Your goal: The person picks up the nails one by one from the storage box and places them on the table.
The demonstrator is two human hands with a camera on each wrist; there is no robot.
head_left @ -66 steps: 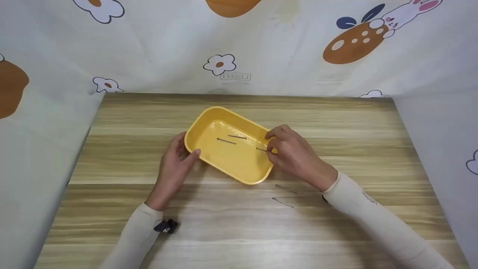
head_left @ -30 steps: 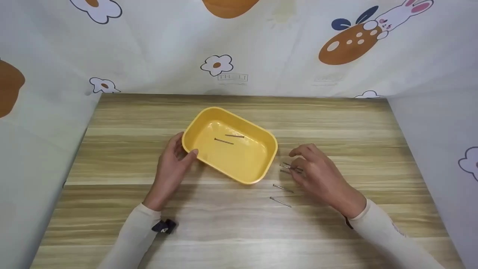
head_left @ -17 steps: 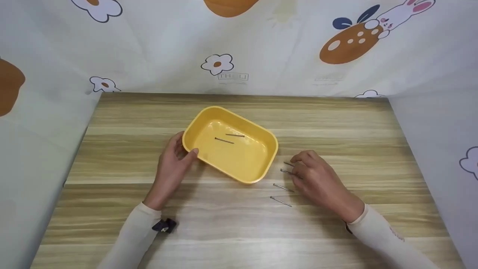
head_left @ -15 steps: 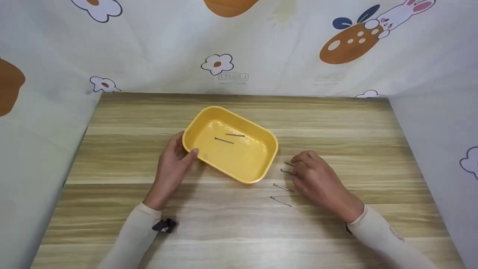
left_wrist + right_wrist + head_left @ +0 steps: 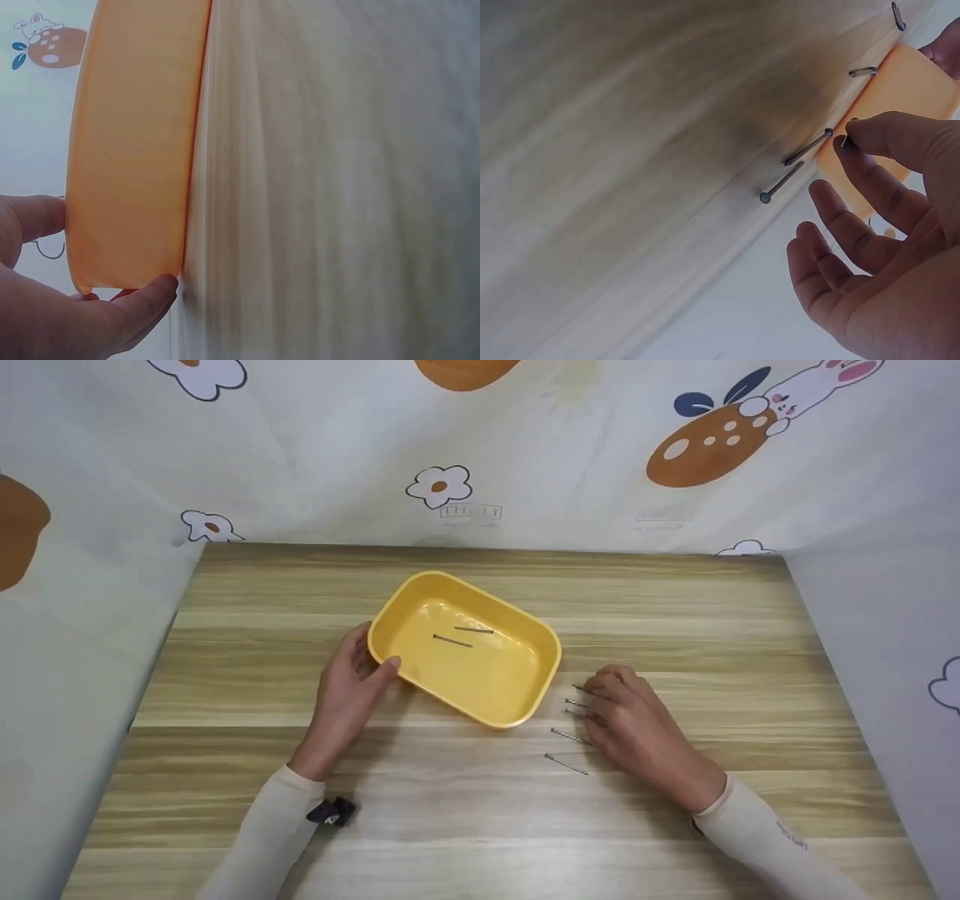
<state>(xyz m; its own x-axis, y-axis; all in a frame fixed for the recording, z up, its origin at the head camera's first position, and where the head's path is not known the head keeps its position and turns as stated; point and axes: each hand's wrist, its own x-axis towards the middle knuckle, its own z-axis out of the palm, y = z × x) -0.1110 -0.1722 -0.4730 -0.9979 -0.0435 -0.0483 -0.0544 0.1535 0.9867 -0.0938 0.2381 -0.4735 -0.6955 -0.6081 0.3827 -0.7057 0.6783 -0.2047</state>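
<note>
Printed cloth (image 5: pixel 315 472) with flowers hangs behind a pale wooden table (image 5: pixel 675 600); at the left, the left hand (image 5: pixel 345 690) grips the near corner of a yellow tray (image 5: pixel 480 709), thumb hooked over the rim and fingers curled under the wall, steadying it flat on the wood; two nails (image 5: pixel 453 640) lie inside, just beyond that thumb; right of the tray, four loose nails (image 5: pixel 568 765) seem to lie on the table beside the right hand (image 5: pixel 637 727), though the exact count is hard to make out; its top fingertip closes on the end of one more nail (image 5: pixel 579 688), low at the surface, the other fingers loosely apart; so by this count most of the nails are outside the tray and two remain in it.
</note>
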